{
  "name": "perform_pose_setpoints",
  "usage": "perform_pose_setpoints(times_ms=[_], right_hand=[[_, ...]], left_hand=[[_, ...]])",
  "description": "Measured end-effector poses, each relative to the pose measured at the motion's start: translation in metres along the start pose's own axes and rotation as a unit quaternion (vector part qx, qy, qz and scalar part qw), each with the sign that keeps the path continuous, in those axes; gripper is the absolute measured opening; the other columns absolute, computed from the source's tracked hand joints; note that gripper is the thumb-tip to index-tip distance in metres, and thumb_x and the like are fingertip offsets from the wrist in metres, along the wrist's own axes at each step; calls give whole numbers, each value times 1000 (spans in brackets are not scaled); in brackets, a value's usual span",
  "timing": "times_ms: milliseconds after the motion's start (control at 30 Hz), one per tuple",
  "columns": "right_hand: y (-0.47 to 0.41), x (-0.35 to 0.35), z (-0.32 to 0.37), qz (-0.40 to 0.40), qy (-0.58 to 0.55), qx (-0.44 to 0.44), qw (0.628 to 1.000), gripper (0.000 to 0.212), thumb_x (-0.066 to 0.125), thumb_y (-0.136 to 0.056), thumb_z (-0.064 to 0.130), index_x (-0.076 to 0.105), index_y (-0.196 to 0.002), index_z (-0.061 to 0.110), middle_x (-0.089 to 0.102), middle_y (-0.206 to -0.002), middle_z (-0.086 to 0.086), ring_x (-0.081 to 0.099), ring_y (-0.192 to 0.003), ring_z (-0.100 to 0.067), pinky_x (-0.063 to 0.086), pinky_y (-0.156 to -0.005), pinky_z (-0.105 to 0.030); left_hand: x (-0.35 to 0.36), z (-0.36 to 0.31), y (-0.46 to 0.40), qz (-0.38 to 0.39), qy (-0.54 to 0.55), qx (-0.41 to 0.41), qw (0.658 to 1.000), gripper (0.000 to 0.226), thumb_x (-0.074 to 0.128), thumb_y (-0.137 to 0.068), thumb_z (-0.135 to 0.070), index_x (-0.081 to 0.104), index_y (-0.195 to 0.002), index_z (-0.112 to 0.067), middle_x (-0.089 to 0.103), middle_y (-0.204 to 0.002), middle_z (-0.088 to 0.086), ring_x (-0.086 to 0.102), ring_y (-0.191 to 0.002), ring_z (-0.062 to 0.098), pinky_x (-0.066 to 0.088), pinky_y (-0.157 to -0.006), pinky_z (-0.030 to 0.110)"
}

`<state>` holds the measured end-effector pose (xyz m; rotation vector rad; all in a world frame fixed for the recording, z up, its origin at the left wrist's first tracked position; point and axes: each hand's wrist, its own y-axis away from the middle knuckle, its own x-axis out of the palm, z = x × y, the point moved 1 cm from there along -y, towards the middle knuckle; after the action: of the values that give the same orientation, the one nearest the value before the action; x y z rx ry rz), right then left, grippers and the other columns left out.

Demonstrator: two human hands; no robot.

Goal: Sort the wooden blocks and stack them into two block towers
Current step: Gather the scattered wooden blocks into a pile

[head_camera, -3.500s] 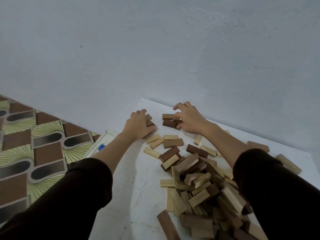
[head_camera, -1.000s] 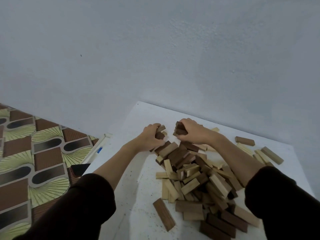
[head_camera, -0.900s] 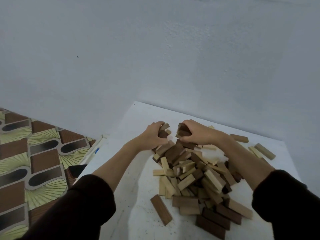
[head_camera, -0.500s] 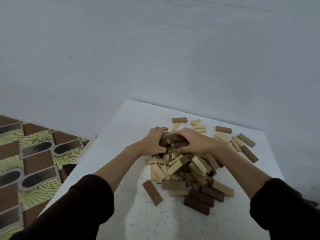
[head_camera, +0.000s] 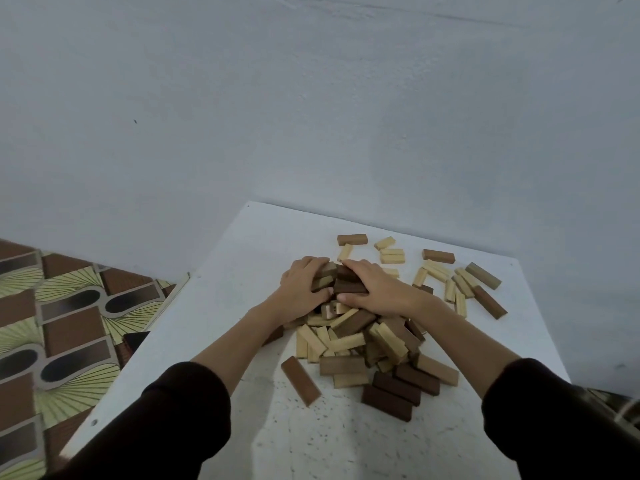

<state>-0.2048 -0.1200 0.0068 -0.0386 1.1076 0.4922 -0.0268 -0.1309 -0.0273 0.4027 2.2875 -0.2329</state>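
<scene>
**Head cam: both hands in the pile, no towers yet**

Standing next to this, it looks like the sorting stage to me. The left hand [head_camera: 302, 289] and right hand [head_camera: 375, 289] are pressed in on either side of a small clump of dark blocks [head_camera: 348, 285] at the far end of the main pile [head_camera: 363, 341]. Fingers of both hands are curled round that clump, so they're grasping it between them, not resting flat.

The pile itself sits mid-table [head_camera: 242, 258], light and dark pieces all jumbled together. A loose scatter of mostly pale blocks [head_camera: 450, 282] lies off to the right, near the far edge, with a few brown ones mixed in. One brown block [head_camera: 300, 380] lies by itself on the near left of the heap.

Nothing stacked anywhere that I can see, so the job has barely begun.

My guess for the next move: lift or slide that dark clump clear of the heap onto bare table, then square it up as a base. The squeeze needs to be even, or the middle pieces could slip out.
</scene>
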Motion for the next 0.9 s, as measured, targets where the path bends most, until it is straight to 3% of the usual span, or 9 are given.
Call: perform_pose_setpoints(times_ms=[200,333,467,733,900], right_hand=[[-3,-11,-8,-42,-34,13,998,66,46,-93,51,26,-147,19,32,-148,-5,32,-134,-19,31,-109,-38],[-6,-29,-27,-65,-8,20,998,55,45,-98,35,28,-146,16,31,-149,-5,30,-136,-18,26,-107,-30],[-17,-46,-59,-68,38,58,995,51,51,-97,19,32,-144,15,31,-149,-5,30,-135,-23,26,-109,-34],[-52,-57,-102,13,87,104,991,87,74,-80,22,21,-149,19,15,-156,-2,21,-139,-27,26,-113,-41],[-71,-52,-113,69,120,104,985,107,80,-73,35,8,-151,23,2,-159,0,13,-142,-30,23,-114,-47]], left_hand=[[-8,-2,-6,-28,34,17,999,46,52,-96,-27,40,-140,-19,40,-142,1,29,-133,18,25,-112,40],[-16,-6,-24,-42,51,19,998,43,48,-97,-27,42,-138,-16,42,-138,0,31,-131,15,26,-104,25],[-18,-11,-57,-22,18,20,999,43,50,-96,-18,42,-137,-10,43,-137,7,37,-129,22,32,-105,31],[-2,-14,-128,63,-52,-16,997,49,54,-92,-14,40,-139,-11,39,-141,7,34,-132,24,33,-108,37],[15,-17,-154,133,-119,-46,983,65,61,-90,-34,32,-144,-14,31,-146,8,29,-133,30,32,-107,43]])
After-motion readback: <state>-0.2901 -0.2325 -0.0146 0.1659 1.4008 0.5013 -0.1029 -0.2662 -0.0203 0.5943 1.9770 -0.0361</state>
